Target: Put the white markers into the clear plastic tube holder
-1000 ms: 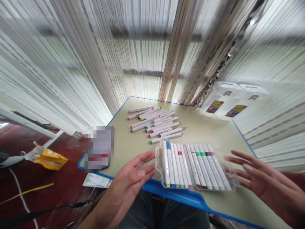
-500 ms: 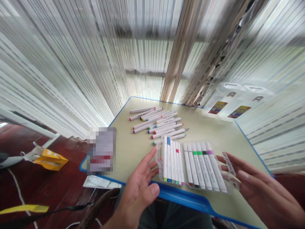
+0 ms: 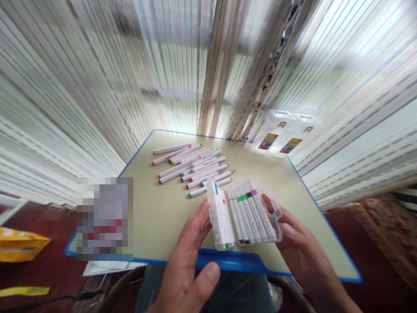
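Clear plastic, the case (image 3: pixel 275 215) sits in the lower middle of the frame, over the near edge of the table (image 3: pixel 156 213), between my two hands. Its left half is tilted up on edge. Its right half lies flatter, and the markers (image 3: pixel 247 213) in it show green, black and purple bands.

My left hand (image 3: pixel 189 261) is open: the fingers (image 3: pixel 198 221) are straight and pressed flat against the outside of the raised half, and the thumb hangs free below the table's blue rim. My right hand (image 3: pixel 299 248) grips the case's right side, fingers curled round its edge.

Loose markers (image 3: pixel 192 167) lie in a rough row just beyond the case, toward the middle of the frame. Two packs (image 3: pixel 283 141) lean by the table's far right corner. At the left edge, a yellow bag (image 3: pixel 19 243) lies on the dark floor.
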`<action>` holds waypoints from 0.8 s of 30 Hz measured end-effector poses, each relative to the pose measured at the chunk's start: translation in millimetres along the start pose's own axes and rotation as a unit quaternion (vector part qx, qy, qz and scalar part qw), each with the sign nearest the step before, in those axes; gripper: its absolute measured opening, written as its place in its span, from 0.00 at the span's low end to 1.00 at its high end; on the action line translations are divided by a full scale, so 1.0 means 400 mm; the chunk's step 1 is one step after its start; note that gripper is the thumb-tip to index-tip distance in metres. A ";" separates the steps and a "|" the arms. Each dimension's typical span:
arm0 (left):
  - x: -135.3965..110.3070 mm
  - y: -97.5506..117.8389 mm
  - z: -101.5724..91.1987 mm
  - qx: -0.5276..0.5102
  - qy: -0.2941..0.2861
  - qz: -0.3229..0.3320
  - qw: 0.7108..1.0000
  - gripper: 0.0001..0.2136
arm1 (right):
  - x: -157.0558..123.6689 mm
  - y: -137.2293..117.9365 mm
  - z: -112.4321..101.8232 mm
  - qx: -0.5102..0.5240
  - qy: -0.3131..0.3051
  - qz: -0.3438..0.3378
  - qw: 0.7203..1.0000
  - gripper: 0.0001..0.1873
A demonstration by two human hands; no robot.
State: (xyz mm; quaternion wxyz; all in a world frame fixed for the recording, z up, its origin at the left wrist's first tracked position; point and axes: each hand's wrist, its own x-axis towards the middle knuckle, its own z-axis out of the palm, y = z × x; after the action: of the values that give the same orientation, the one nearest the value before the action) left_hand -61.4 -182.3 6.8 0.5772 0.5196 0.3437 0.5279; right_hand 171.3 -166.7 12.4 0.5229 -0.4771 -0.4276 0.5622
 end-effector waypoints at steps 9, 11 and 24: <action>0.015 -0.018 0.052 0.122 -0.044 0.050 0.990 0.28 | -0.022 -0.021 0.061 -0.190 -0.057 -0.081 0.977 0.36; 0.019 -0.012 0.062 0.130 -0.050 0.048 0.989 0.27 | -0.019 -0.016 0.071 -0.247 -0.046 -0.111 0.962 0.40; 0.034 0.000 0.064 0.161 -0.100 0.085 0.978 0.29 | 0.003 -0.007 0.087 -0.368 0.017 -0.152 0.917 0.24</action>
State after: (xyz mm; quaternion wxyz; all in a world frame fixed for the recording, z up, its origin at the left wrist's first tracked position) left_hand -34.5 -175.3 14.4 0.4708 0.6831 0.3194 0.4579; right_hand 137.7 -164.8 21.2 0.3969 -0.5740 -0.6629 0.2711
